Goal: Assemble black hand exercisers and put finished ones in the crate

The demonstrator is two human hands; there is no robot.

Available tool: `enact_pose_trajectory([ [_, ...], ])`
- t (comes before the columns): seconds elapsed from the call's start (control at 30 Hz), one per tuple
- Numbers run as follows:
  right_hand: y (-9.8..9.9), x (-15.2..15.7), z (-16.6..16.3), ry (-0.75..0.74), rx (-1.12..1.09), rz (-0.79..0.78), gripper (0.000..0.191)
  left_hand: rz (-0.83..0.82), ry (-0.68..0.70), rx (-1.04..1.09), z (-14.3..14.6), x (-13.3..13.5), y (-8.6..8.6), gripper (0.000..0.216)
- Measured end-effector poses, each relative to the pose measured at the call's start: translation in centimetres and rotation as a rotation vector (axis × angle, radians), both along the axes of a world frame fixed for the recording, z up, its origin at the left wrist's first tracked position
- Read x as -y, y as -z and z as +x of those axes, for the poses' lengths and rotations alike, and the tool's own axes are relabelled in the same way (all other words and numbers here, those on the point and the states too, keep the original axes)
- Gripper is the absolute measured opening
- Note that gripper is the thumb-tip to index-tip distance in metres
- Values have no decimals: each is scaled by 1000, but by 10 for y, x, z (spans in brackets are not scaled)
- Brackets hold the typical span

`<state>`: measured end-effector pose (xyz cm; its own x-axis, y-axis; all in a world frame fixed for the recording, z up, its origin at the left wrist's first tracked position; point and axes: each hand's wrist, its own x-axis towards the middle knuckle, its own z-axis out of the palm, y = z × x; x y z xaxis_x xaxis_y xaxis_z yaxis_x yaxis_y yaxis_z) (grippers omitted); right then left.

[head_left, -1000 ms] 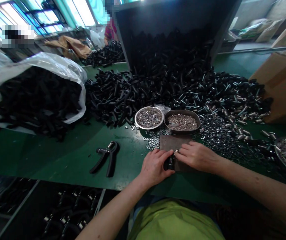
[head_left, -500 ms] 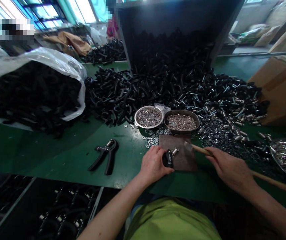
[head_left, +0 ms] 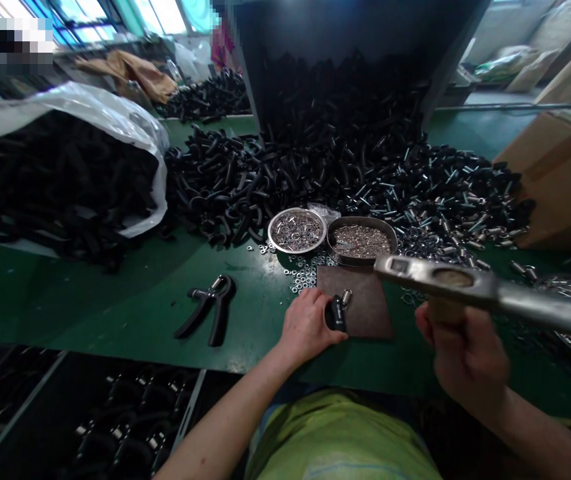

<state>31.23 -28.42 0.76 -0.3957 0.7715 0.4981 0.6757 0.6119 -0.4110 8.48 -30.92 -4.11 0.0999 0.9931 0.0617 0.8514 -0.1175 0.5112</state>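
My left hand (head_left: 308, 321) is closed around a black hand-grip part (head_left: 336, 313), holding it down at the left side of a brown metal plate (head_left: 368, 303). A coil spring (head_left: 346, 297) sticks up from the part's far end. My right hand (head_left: 470, 357) is wrapped round the wooden handle of a hammer (head_left: 415, 273). The hammer is raised above the bench, its steel head close to the camera and right of the plate. Left of my left hand, a hand gripper (head_left: 210, 307) with a spring and two black handles lies on the green bench.
Behind the plate stand a round bowl (head_left: 298, 231) of small metal parts and an oval tin (head_left: 362, 241) of tiny pieces. Loose nuts (head_left: 302, 277) lie nearby. Black handles are heaped behind. A plastic bag (head_left: 160, 180) is at left, a cardboard box (head_left: 560, 180) at right.
My right hand has lifted the hammer from low over the plate up toward the camera. My left hand keeps its hold on the black part in nearly the same place.
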Motion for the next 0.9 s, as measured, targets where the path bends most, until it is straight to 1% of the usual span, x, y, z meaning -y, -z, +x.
enact_pose_trajectory([
  [0.03,5,-1,1,-32,70,-18,24,0,4,-1,0,0,0,64],
  [0.1,11,-6,1,-129,280,-131,28,-1,11,-9,0,0,-1,64],
  [0.13,10,-7,2,-152,347,-185,31,-1,13,-17,0,0,-1,63],
  [0.17,6,-8,2,-147,360,-215,33,-1,13,-25,0,0,-1,63],
  [0.2,0,-7,1,-127,324,-207,35,-1,10,-34,0,0,-2,62],
  [0.27,-11,-4,0,-49,176,-131,35,-3,6,-49,0,0,-2,61],
  [0.33,-12,1,-1,-6,92,-80,34,-3,0,-58,1,0,-2,61],
  [0.4,0,1,-1,-37,167,-139,33,-7,-2,-60,1,0,-2,61],
  [0.47,18,-3,5,-85,306,-240,34,-9,-3,-55,1,0,-2,61],
  [0.5,28,-6,10,-74,354,-257,36,-7,-3,-50,2,1,-2,61],
  [0.53,36,-9,16,-35,381,-239,38,-4,-5,-42,1,1,-2,60],
  [0.6,47,-16,31,77,429,-140,41,1,-33,-9,1,1,-1,60],
  [0.7,55,-22,45,192,517,-14,41,-14,-166,134,3,2,-4,60],
  [0.73,56,-22,43,200,509,10,41,-20,-228,211,6,2,-6,61],
  [0.8,54,-21,27,141,372,1,43,-14,-345,385,13,5,-12,62],
  [0.83,51,-19,15,79,261,-45,45,-4,-382,470,19,7,-16,62],
  [0.87,47,-17,1,7,151,-108,46,4,-390,544,24,10,-19,60],
  [0.9,42,-16,-13,-54,56,-173,46,8,-368,602,29,12,-21,57],
])
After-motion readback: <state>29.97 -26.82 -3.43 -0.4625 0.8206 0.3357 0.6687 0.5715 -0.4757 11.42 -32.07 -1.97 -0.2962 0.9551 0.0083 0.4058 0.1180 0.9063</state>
